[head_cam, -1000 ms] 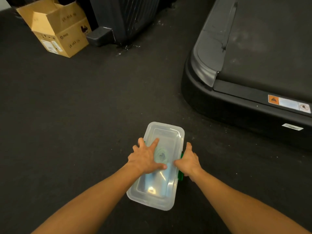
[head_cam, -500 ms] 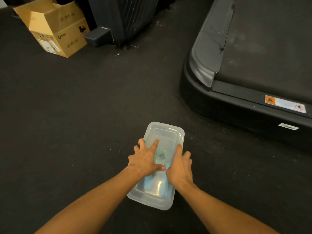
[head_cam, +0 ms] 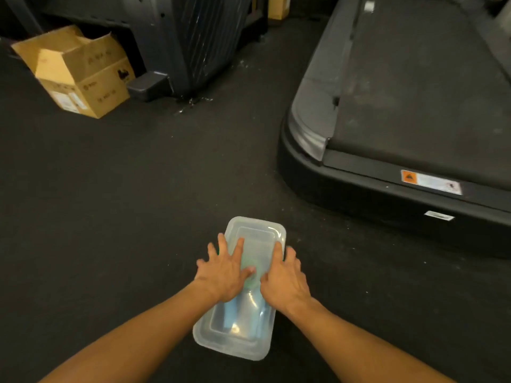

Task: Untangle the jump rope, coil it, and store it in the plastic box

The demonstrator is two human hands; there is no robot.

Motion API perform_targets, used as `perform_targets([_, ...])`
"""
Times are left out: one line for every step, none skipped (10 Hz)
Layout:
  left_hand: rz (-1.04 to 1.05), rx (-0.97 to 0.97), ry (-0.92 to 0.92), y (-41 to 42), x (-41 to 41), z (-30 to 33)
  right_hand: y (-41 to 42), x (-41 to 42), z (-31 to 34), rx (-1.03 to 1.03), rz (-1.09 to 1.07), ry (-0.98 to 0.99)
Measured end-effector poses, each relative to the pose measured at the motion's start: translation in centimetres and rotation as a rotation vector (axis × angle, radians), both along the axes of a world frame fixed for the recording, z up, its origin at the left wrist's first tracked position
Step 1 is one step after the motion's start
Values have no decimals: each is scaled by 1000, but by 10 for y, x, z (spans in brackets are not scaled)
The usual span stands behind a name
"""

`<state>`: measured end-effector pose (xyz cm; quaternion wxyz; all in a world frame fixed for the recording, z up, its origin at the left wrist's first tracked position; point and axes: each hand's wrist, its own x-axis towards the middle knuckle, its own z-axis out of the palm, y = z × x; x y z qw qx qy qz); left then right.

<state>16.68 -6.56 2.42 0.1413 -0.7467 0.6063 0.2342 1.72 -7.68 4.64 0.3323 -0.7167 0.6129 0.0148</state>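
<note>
A clear plastic box (head_cam: 257,228) with its lid on lies on the dark floor in front of me. Through the lid I see the coiled green jump rope (head_cam: 253,268) and pale blue handles inside. My left hand (head_cam: 224,272) rests flat on the lid's left half, fingers spread. My right hand (head_cam: 286,280) lies flat on the lid's right edge, fingers spread over the rim. Neither hand grips anything.
A treadmill (head_cam: 401,128) stands close at the right. An open cardboard box (head_cam: 80,70) sits on the floor at the far left, next to a dark machine base (head_cam: 190,42). Dark rubber floor surrounds the plastic box.
My right hand moved from the green latch at the box's right side up onto the lid. The left hand stayed on the lid, fingers spreading a little wider.
</note>
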Motion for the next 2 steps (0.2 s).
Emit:
perform_targets([-81, -294, -2, -22, -2, 42, -23, -8, 27, -181, 14, -63])
perform_targets([-183, -598, -46, -47, -11, 86, -44, -17, 66, -355, 64, -84])
